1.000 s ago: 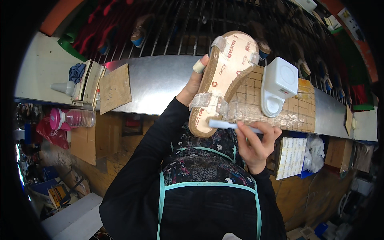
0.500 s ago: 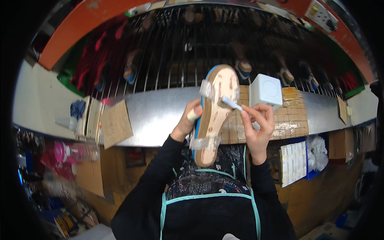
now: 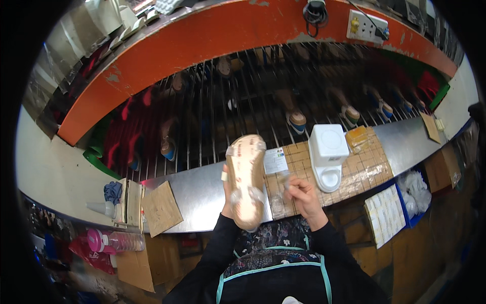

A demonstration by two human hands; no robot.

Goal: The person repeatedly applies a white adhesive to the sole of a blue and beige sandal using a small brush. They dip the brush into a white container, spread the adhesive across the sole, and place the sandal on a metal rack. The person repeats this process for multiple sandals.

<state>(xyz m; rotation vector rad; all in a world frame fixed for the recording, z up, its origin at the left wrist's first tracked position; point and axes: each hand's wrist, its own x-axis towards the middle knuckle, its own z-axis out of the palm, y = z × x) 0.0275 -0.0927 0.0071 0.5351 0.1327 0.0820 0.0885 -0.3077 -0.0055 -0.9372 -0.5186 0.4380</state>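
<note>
My left hand is closed around the left side of a sandal, its tan insole facing up. Clear strips cross the sandal near its far and near ends. A pale cover sits on my left thumb, and the other fingers are hidden behind the sandal. To the right, my right hand is closed in a pinch on a small brush, smeared by motion and apart from the sandal. Just beyond that hand stands a white dispenser with a round cup at its front.
A taped cardboard sheet lies under the dispenser, with a yellow block and a printed card nearby. Metal rails carrying several shoes run behind the bench. At left is a cardboard piece; at right, a blue bin.
The brush has come off the insole and moved right with my right hand. My left hand has shifted the sandal left and turned it more upright. The view has tilted up, showing the orange beam.
</note>
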